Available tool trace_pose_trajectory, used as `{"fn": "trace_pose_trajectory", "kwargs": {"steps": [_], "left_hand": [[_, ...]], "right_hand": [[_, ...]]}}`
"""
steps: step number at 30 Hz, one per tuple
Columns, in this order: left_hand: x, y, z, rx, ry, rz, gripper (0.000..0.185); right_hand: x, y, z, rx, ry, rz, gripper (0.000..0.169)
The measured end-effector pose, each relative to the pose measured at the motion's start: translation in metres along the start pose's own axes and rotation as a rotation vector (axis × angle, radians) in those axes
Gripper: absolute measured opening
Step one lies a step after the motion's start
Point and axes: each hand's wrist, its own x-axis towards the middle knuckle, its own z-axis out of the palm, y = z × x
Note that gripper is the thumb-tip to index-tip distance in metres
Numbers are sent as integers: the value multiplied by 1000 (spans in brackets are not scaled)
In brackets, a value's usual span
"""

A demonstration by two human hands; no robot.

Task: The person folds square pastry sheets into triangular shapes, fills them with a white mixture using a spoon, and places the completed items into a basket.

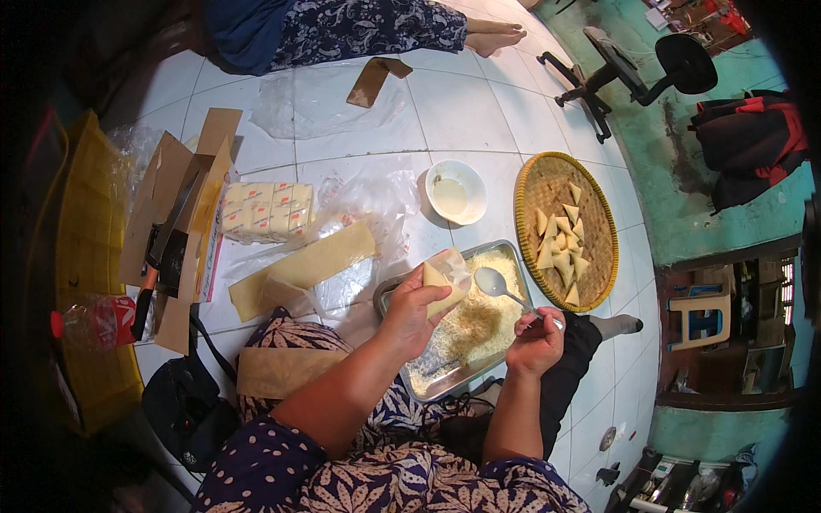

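Note:
My left hand (410,311) holds a partly folded pastry wrapper (446,276) with white paste on its upper part. In my right hand (537,340) is a metal spoon (492,283), its bowl over a metal tray (459,385) of grated cheese with a brownish patch. Beyond the tray stands a white bowl (473,208) with pale paste inside. On the right, a round woven bamboo tray (600,263) carries several folded pastry triangles (562,263). Left of my left hand, a stack of long wrapper strips (321,256) lies on clear plastic. Another strip (282,372) rests on my lap.
Wrapped blocks (266,211) sit beside an open cardboard box (208,173) with dark-bladed tools. A plastic bottle (96,320) and yellow crate (96,256) are at far left, a black bag (186,404) near my lap. Another person's legs (378,32) stretch across the top.

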Motion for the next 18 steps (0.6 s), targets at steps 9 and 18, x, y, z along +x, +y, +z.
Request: {"fn": "trace_pose_trajectory", "kwargs": {"steps": [9,18], "left_hand": [[1,2,-3,-20,2,51,54],[0,5,2,-38,-4,10,51]], "right_hand": [[33,46,21,92,34,189,15],[117,109,66,-193,-129,646,37]]}}
